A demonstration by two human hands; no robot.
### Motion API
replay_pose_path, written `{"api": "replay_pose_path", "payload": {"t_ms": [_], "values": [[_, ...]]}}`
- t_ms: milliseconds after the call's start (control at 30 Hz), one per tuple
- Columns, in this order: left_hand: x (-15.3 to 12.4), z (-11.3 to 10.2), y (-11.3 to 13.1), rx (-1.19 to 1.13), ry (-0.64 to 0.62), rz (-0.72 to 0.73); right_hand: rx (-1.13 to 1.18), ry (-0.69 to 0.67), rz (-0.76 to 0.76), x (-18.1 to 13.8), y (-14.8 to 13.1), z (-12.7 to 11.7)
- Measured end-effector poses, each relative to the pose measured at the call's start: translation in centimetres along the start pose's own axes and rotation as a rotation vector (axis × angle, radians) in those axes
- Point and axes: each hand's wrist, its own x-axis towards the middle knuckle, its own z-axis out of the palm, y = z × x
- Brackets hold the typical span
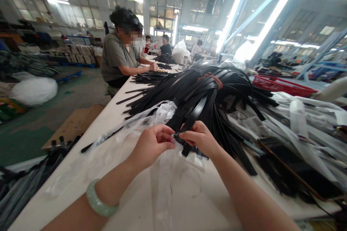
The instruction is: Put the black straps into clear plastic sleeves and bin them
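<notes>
My left hand [151, 144] and my right hand [200, 138] meet over the white table [114, 115], both with fingers pinched. Between them they grip the end of a black strap [187, 148] and the mouth of a clear plastic sleeve [165, 184] that runs toward me on the table. The strap comes from a big bundle of black straps [206, 94] tied with a brown band, lying just beyond my hands. A pale green bangle [99, 202] is on my left wrist.
Bagged straps in clear sleeves [298, 126] pile up on the right, near a red basket [282, 86]. A seated person [119, 57] works at the far left of the table. A cardboard box [73, 124] and more straps [24, 184] lie left of the table.
</notes>
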Motion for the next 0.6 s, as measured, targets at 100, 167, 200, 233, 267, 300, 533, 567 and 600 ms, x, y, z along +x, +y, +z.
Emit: {"api": "replay_pose_path", "payload": {"t_ms": [100,167,200,233,267,300,533,567,600], "values": [[0.0,0.0,-0.1,0.013,-0.001,0.002,0.002,0.031,-0.019,-0.1,-0.1,-0.2],[-0.1,0.0,-0.1,0.02,-0.001,0.002,0.005,0.033,-0.027,-0.2,-0.2,-0.2],[-0.1,0.0,-0.2,0.023,-0.002,0.001,0.007,0.027,-0.024,-0.2,-0.3,-0.2],[-0.1,0.0,-0.2,0.023,-0.004,-0.002,0.007,0.018,-0.018,-0.2,-0.3,-0.2],[-0.1,0.0,-0.2,0.021,-0.007,-0.005,0.006,0.009,-0.01,-0.2,-0.2,-0.1],[-0.1,0.0,-0.1,0.017,-0.008,-0.008,0.006,0.001,-0.001,-0.1,-0.1,-0.1],[-0.2,0.2,0.3,0.01,-0.029,-0.03,-0.002,-0.115,0.055,-0.1,0.7,0.3],[-0.2,0.2,0.4,0.011,-0.03,-0.038,-0.017,-0.151,0.058,-0.1,0.8,0.3],[-0.2,0.2,0.4,0.011,-0.028,-0.046,-0.031,-0.178,0.061,-0.2,0.9,0.3]]}}
